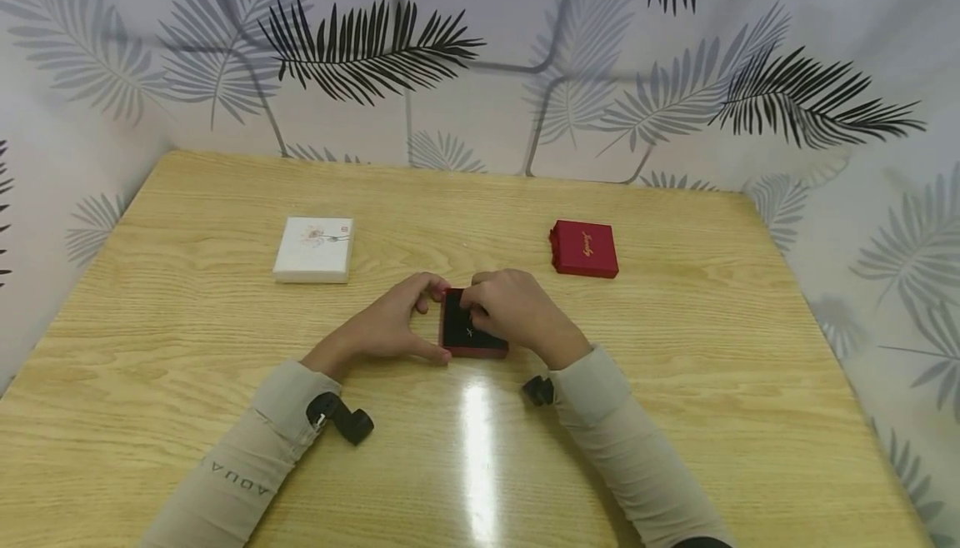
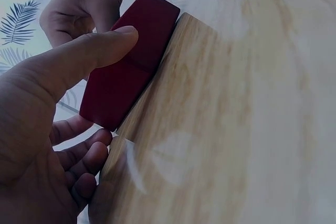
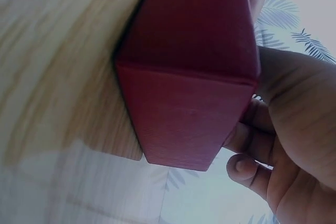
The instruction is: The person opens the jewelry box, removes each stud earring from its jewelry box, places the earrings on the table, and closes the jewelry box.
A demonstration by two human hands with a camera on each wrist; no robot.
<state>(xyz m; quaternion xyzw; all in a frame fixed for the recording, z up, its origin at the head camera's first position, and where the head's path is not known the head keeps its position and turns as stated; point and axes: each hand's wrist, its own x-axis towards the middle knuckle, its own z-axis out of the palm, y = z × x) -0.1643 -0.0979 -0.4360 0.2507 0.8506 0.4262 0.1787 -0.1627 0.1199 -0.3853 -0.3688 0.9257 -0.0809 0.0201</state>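
- White box (image 1: 312,250) stands apart.
- Left hand (image 1: 386,321) grips the open red box (image 1: 476,353) on the table (image 1: 187,340).
- Right hand (image 1: 517,308) bends its fingers over the black lining (image 1: 455,330); if they pinch something, I cannot tell. Probably the small bright item (image 1: 469,332) is being arranged; next move needs light fingertips.
- Lettered box (image 1: 585,250) lies apart.

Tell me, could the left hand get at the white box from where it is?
Probably yes: the white box lies ahead and to the left of the left hand, with only bare tabletop between. The hand would likely have to release the open red box first.
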